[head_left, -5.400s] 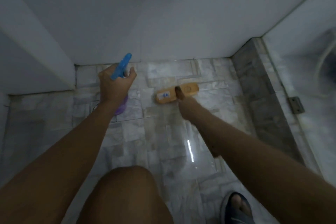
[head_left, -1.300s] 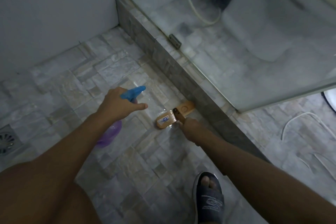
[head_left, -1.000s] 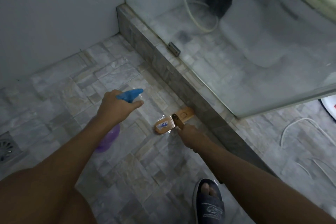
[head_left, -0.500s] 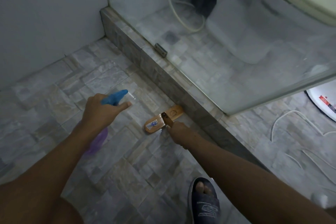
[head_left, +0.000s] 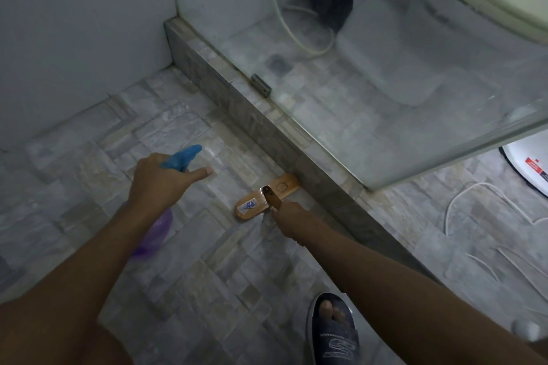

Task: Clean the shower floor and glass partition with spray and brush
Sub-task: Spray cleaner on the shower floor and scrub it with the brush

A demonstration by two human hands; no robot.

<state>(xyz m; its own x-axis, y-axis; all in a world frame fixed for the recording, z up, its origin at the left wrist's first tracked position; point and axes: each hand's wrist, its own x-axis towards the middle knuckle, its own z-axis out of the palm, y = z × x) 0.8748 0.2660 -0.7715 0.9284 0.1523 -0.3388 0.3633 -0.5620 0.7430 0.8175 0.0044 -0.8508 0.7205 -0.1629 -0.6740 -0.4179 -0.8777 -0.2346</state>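
**Stiff brush on wet tile**

Head view: right hand (head_left: pixel 289 216) curls round the handle of the wooden brush (head_left: pixel 252 206), whose head lies flat on the shower floor (head_left: pixel 207 261) at the kerb (head_left: pixel 267 127). The brush looks rigid and light, probably slick when wet, so hold it by the handle. To the left, the left hand (head_left: pixel 154 184) grips the spray bottle (head_left: pixel 181 157).

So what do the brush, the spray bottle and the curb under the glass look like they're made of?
The brush: likely wood, glossy tan back with a stamped mark and sticker. The spray bottle: plastic, translucent purple body, opaque blue trigger. The curb: stone-look tile, matte grey-beige blocks with joints; real stone or ceramic, can't tell.
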